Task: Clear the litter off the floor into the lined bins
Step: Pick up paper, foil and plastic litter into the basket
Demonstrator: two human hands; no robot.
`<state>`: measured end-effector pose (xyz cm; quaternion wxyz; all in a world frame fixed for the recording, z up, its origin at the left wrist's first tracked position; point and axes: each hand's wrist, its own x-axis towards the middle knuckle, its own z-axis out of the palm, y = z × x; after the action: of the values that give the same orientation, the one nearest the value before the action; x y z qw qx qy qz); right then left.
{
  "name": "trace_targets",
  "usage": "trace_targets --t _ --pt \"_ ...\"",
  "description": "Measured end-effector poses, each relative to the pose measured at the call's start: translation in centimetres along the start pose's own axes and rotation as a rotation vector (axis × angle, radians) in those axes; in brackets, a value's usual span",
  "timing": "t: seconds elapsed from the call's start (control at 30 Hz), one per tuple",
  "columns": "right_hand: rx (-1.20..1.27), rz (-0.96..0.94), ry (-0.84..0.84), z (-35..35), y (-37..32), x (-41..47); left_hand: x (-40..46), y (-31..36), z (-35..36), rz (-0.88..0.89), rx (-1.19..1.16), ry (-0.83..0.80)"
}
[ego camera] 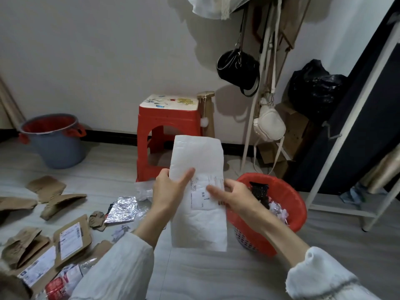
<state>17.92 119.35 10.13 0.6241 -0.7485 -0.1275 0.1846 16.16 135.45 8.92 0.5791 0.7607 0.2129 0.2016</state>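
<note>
1. Litter's only partly cleared, judging from the head view: left hand (167, 189) and right hand (232, 197) both grip a white padded mailer (198, 167) just beside the red basket (287, 198), which already holds some scraps.
2. Torn cardboard (46, 187), foil (122, 210) and labelled envelopes (71, 241) are still on the floor (216, 278); the grey bin (57, 148) stands well apart.

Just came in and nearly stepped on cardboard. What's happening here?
A person is clearing litter. Both hands hold a white padded mailer upright: the left hand grips its left edge, the right hand holds it at the shipping label. A red-lined basket beside it already holds scraps. Torn cardboard and foil lie on the floor to the left; a grey bin with a red liner stands by the wall.
</note>
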Motion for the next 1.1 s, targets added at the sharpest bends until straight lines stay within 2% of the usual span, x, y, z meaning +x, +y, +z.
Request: trace_targets --t 0.07,0.17,0.23,0.3,0.37,0.43,0.57,0.63,0.73,0.83,0.9,0.97,1.1 --pt "-0.003 0.019 0.02 0.6 0.2 0.4 0.2 -0.2 0.2 0.026 0.002 0.06" --pt "0.064 0.036 0.107 0.4 -0.1 0.9 0.8 -0.9 -0.1 0.26 -0.022 -0.049" --pt "0.148 0.073 0.146 -0.5 -0.1 1.1 0.9 -1.4 -0.5 0.452 0.181 -0.248" --pt "0.093 0.082 0.086 -1.4 0.1 1.1 0.5 -1.9 -0.7 0.547 0.564 -0.452" --pt "-0.019 0.057 -0.045 -2.0 0.3 0.7 0.6 -2.0 -1.0 0.641 0.868 -0.478" --pt "-0.015 0.012 -0.126 -2.1 0.3 0.4 0.8 -1.9 -1.0 0.724 0.94 -0.446" --pt "-0.084 -0.124 -0.114 -1.7 0.1 0.2 0.1 -0.9 -0.5 0.605 0.814 -0.493" --pt "-0.215 -0.194 0.0 -1.2 0.2 0.4 -0.3 -0.4 0.1 0.535 0.732 -0.455" --pt "-0.553 -0.338 0.188 -0.6 0.0 0.7 -0.1 -0.1 0.3 0.46 0.563 -0.416" --pt "-0.672 -0.402 0.129 -1.1 0.5 1.0 0.5 -0.4 -0.2 0.36 0.389 -0.428" --pt "-0.582 -0.295 0.077 -2.2 1.1 1.3 0.6 -0.4 -0.8 0.265 0.161 -0.447" --pt "-0.364 -0.184 0.03 -2.9 1.4 1.1 0.3 0.1 -1.2 0.142 -0.061 -0.485" --pt "0.021 -0.076 -0.066 -3.0 1.8 0.8 -0.3 0.6 -1.2 0.045 -0.191 -0.564"
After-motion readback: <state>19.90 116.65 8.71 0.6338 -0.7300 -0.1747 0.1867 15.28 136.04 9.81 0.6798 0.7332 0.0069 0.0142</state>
